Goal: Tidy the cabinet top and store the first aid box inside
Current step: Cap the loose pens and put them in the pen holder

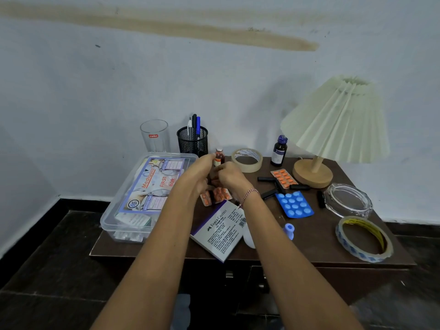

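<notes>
Risk of tipping small red bottle [219, 157] just behind left hand [198, 173] and right hand [229, 177]. Both curled fingertip-to-fingertip above orange blister strips [215, 196]; anything held hidden, cannot tell.

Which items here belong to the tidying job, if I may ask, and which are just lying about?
Job: first aid box, orange pill strip, blue pill strip, dark medicine bottle, small red bottle.
Lying about: lamp, drinking glass, pen holder, glass ashtray.

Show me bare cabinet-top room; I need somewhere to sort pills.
Bare wood at front right, between the blue blister pack, glass ashtray and clear tape roll. Crowded in the middle, around the orange pill strips and black caps.
</notes>
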A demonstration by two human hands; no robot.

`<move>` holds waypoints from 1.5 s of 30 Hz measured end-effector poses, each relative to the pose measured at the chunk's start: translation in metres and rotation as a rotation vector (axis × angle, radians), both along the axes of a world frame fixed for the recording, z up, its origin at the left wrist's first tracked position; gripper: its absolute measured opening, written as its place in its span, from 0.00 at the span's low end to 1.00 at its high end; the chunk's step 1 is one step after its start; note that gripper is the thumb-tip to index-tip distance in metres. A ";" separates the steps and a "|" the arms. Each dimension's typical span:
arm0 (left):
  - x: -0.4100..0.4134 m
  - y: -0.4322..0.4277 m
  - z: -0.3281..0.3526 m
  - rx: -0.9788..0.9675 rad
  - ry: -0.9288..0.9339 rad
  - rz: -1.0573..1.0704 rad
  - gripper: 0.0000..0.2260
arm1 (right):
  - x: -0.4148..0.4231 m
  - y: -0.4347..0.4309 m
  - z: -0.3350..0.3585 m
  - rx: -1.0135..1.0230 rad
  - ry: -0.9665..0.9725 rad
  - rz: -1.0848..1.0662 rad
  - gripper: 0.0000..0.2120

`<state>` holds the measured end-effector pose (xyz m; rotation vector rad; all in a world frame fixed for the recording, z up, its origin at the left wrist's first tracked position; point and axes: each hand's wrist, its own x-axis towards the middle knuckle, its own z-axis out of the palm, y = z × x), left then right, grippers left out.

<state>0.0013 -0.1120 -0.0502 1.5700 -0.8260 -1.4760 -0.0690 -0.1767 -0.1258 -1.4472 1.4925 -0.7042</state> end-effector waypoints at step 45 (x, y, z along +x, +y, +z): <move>-0.022 0.019 -0.005 -0.541 -0.086 0.000 0.11 | -0.091 0.061 0.080 -0.302 -0.258 0.016 0.18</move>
